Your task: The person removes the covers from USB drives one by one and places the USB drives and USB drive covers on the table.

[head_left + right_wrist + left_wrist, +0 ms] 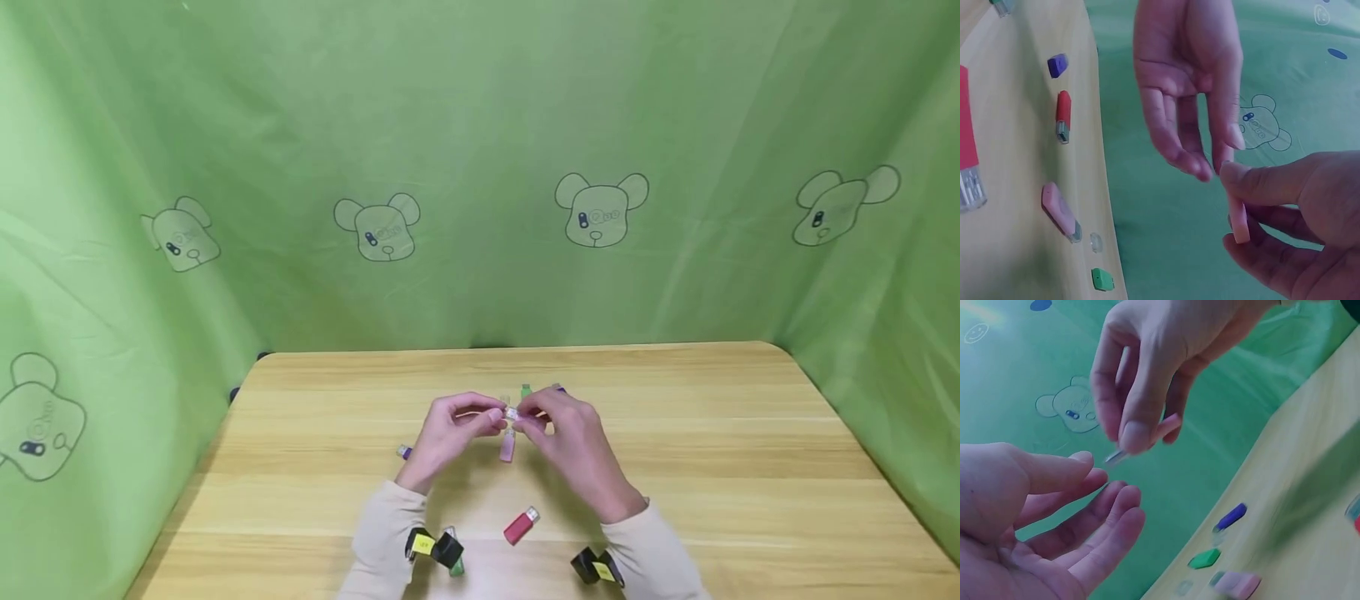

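Note:
My right hand [573, 425] pinches a pink USB flash drive [1237, 219] between thumb and fingertips. Its metal plug [1114, 457] points toward my left hand [457, 429]. The left thumb and index tip lie close by the plug; the other left fingers stretch out loosely. Whether the left fingertips touch the plug is hard to tell, and no object shows clearly between them. Beneath both hands, another pink flash drive [507, 447] lies on the table. Beside that one is a small clear cap [1096, 242].
On the wooden table [712, 433] lie a red flash drive [519, 527], a green one [456, 567] by the left wrist, a blue one [406, 452], a smaller red one [1063, 115] and another green one [526, 390]. Green cloth [480, 167] hangs behind.

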Available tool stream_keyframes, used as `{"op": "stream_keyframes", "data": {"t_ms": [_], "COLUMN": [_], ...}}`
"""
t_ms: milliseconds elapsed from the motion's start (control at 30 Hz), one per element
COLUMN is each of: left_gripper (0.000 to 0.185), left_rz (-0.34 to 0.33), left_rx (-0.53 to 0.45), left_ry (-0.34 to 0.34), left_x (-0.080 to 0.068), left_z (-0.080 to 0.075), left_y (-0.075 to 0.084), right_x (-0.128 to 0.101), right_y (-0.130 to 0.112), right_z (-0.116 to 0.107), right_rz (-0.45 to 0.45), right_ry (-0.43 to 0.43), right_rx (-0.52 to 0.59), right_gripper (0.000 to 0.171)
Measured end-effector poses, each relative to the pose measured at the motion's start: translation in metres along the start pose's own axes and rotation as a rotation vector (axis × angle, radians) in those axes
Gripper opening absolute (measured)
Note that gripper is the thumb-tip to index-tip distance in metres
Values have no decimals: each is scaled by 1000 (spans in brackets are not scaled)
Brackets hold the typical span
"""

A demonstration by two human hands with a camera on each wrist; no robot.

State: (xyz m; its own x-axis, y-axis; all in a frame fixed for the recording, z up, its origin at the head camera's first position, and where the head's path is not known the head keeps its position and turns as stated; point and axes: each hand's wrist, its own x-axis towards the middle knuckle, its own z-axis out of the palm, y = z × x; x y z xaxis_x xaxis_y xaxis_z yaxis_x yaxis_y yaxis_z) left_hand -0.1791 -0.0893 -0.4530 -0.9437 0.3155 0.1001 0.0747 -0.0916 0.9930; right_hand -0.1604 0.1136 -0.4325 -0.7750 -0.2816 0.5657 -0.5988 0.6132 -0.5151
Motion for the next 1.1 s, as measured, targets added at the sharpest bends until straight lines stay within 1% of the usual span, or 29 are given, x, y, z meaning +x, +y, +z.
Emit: {"op": "stream_keyframes", "data": {"t_ms": [100, 267, 467, 533, 767, 933, 1100], "left_gripper": [25, 25, 24, 24, 23, 22, 23], "left_rz": [-9, -19, -31, -29, -13, -24, -27], "left_rx": [-35, -65, -69, -68, -39, -14, -6], "left_ry": [2, 30, 85, 94, 99, 98, 79], "left_x": [0, 0, -1, -1, -1, -2, -3], "left_z": [3, 6, 8, 9, 8, 5, 3], "left_y": [0, -2, 0, 0, -1, 1, 2], "right_x": [-1, -2, -2, -2, -3, -3, -3], "right_y": [0, -1, -1, -2, -2, -4, -6], "right_z": [2, 6, 9, 9, 10, 8, 6], "right_rz": [-40, -91, -113, -113, -101, -123, -144], "right_ry": [6, 10, 2, -5, -29, -47, -64], "right_rx": [-14, -10, -30, -46, -77, -75, -94], "right_gripper": [20, 19, 19, 19, 19, 16, 15]}}
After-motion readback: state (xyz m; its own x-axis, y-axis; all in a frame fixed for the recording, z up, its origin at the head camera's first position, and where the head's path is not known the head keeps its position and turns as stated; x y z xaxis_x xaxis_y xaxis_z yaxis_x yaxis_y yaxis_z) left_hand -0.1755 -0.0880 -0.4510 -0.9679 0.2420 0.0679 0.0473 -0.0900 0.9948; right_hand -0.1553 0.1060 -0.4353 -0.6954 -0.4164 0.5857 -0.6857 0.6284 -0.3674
